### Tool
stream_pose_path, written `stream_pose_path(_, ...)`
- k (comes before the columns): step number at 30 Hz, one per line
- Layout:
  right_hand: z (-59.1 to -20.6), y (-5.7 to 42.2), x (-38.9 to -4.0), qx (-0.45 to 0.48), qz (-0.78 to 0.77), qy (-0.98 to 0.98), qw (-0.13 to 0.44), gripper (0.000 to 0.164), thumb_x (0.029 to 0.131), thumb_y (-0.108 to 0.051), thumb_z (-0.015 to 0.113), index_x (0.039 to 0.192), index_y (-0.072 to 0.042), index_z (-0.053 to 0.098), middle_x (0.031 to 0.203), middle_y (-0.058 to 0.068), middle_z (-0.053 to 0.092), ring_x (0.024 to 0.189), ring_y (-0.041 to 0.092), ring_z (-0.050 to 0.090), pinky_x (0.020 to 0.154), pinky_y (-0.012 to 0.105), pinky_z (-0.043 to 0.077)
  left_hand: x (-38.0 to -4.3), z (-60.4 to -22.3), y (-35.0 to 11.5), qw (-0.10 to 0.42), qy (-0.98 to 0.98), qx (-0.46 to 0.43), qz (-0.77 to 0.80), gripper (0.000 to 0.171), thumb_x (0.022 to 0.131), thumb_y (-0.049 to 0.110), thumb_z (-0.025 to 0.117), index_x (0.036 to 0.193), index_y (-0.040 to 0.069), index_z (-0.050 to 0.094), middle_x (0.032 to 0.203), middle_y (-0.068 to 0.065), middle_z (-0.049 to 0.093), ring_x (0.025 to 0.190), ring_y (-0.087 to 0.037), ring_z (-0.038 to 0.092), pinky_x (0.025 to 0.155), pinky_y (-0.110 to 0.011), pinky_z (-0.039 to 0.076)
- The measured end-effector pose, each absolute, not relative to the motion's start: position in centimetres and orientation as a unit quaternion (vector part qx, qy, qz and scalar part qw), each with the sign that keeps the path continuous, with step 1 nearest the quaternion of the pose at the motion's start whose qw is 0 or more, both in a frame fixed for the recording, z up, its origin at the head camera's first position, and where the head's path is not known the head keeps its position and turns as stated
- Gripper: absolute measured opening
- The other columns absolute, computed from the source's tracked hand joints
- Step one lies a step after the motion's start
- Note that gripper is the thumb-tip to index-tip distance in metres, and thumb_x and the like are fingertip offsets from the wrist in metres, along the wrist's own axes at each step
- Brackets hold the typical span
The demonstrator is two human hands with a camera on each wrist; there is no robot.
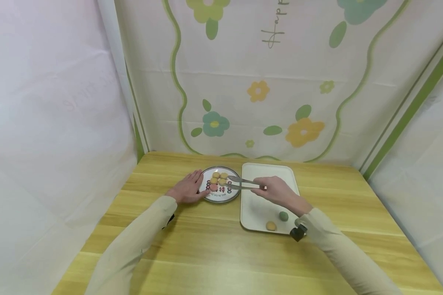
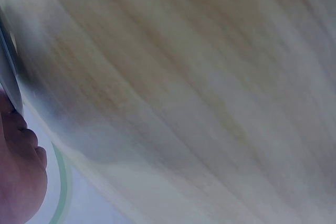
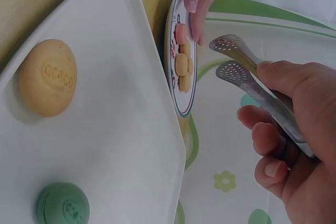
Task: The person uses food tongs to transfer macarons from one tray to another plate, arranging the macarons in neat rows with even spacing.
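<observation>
My right hand grips metal tongs with perforated tips, their arms apart and nothing between them. In the head view the tips are over the right part of a round patterned plate. On it sit several tan macarons and a pink macaron. My left hand rests at the plate's left rim, fingers extended and thumb along the near edge. The left wrist view catches only part of that hand beside the rim. A tan macaron and a green macaron lie on the white tray.
The white rectangular tray stands close to the right of the plate, under my right forearm. Both are on a wooden table. A flower-printed cloth wall rises behind the table's far edge, with white cloth at both sides.
</observation>
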State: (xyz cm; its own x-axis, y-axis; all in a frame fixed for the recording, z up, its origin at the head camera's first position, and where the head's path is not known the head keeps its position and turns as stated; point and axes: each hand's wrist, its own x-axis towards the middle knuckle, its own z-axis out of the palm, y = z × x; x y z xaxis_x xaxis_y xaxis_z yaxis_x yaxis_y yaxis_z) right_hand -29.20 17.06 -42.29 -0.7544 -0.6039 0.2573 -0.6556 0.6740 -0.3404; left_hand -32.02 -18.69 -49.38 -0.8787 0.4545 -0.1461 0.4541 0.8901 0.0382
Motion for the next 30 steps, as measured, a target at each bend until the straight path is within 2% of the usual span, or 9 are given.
stream_pose_path(13, -41.3, 19.0, -27.4, 0.363, 0.217, -0.902, 0.085, 0.015, 0.091, -0.023, 0.071, 0.081, -0.02, 0.06, 0.061, -0.013, 0.053, 0.051, -0.001, 0.035, 0.048, 0.017, 0.032, -31.9, -49.3, -18.7, 0.078, 0.97, 0.232, 0.001, 0.091, 0.098, 0.067, 0.023, 0.156, -0.002, 0.01, 0.165, -0.02, 0.007, 0.154, -0.033, 0.007, 0.126, -0.044, 0.014)
stream_pose_path(19, -40.9, 19.8, -26.2, 0.367, 0.235, -0.897, 0.075, 0.008, 0.091, -0.024, 0.07, 0.088, -0.021, 0.063, 0.063, -0.014, 0.054, 0.049, -0.003, 0.032, 0.048, 0.017, 0.034, -32.0, -49.6, -18.8, 0.068, 0.969, 0.237, 0.001, 0.09, 0.099, 0.065, 0.024, 0.155, -0.003, 0.012, 0.164, -0.021, 0.009, 0.153, -0.035, 0.009, 0.125, -0.046, 0.015)
stream_pose_path(30, -40.6, 21.5, -24.7, 0.376, 0.24, -0.892, 0.073, 0.007, 0.091, -0.02, 0.071, 0.089, -0.021, 0.064, 0.063, -0.015, 0.051, 0.051, -0.004, 0.035, 0.05, 0.016, 0.036, -32.1, -49.4, -18.8, 0.073, 0.969, 0.238, -0.001, 0.089, 0.099, 0.065, 0.024, 0.156, -0.003, 0.011, 0.165, -0.02, 0.008, 0.154, -0.034, 0.008, 0.126, -0.044, 0.014)
